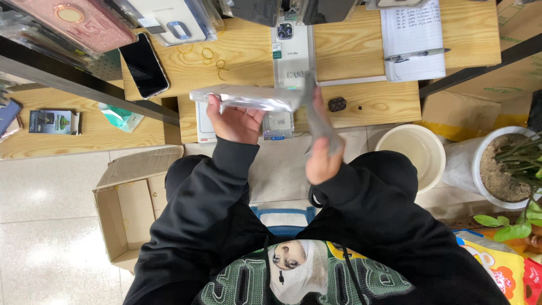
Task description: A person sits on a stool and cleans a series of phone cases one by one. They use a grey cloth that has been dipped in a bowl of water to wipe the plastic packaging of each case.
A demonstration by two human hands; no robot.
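While I scan L to R, cardboard box (132, 203) sits open on the floor, dark phone (144, 65) lies flat on the wooden surface (243, 53). Left hand (234, 121), grip clamped under a clear plastic sleeve (245, 97), holds it level above the surface edge, prob. to steady it. Right hand (322, 158), grip pinched on the sleeve's flap (316, 116), pulls it down. Notebook w/ pen (415, 39), then white bucket (415, 152) further right.
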